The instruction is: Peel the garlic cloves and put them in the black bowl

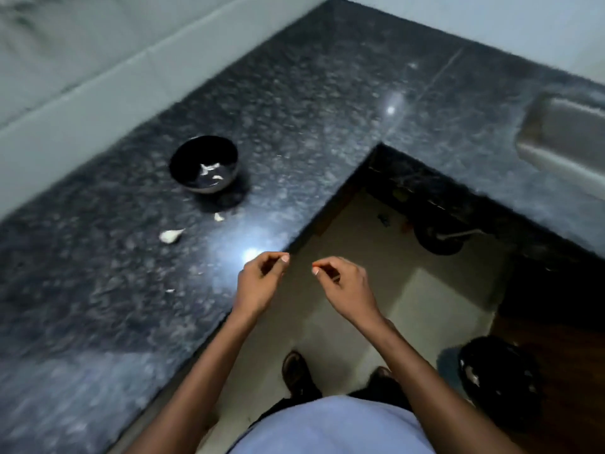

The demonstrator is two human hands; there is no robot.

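Note:
The black bowl (203,163) stands on the dark granite counter (98,290) and holds a few pale garlic pieces. An unpeeled garlic clove (170,236) lies in front of the bowl, and a smaller white piece (218,217) lies closer to it. A tiny white scrap (170,290) sits nearer the counter's edge. My left hand (260,283) hovers at the counter's inner corner with its fingers curled and nothing visible in it. My right hand (343,288) hangs beside it over the floor, fingers curled the same way, thumb and forefinger pinched.
The counter is L-shaped, with a steel sink (566,139) at the far right. White tiled wall (82,60) runs behind the counter. Below me are the floor, my shoes (296,371), a black bin (497,381) at the right and a dark round object (438,234) under the counter.

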